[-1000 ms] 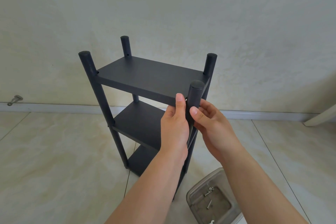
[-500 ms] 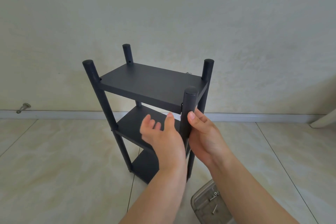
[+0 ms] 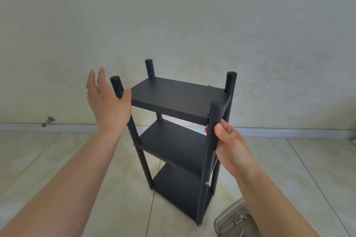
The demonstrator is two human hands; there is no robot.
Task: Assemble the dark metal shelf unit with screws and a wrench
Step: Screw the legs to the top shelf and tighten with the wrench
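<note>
Shelf unit [image 3: 179,100], dark metal with three flat boards between four round posts, stands upright on the pale tiled floor [image 3: 57,159], a little way out from the light wall [image 3: 173,15] and roughly in the middle of the view.

Far left, a small metal doorstop [image 3: 48,121] sticks out at the base of the wall, just above the skirting board [image 3: 23,127], well apart from the unit.

Next comes the left hand [image 3: 107,102], raised with its fingers straight and spread, palm turned toward the near-left post [image 3: 117,86]. The hand holds nothing; its thumb side lies close against that post just below the rounded cap, though whether skin touches metal cannot be told. The forearm runs down to the bottom-left corner.

The top board sits below the post tips, so all four posts rise above it. The far-left post [image 3: 149,67] shows a small hole just above the board. Lower down, the middle board [image 3: 173,144] and the bottom board [image 3: 177,188] are stacked beneath, the bottom one near the floor.

At the near-right post [image 3: 215,117] the right hand [image 3: 229,144] grips the tube just under the top board, thumb at the front and fingers wrapped behind. A small bright screw head [image 3: 207,183] shows lower on this post, near the bottom board.

In the bottom-right corner a clear plastic container [image 3: 229,219] rests on the floor, partly hidden by the right forearm, with a few loose screws [image 3: 240,219] inside.
</note>
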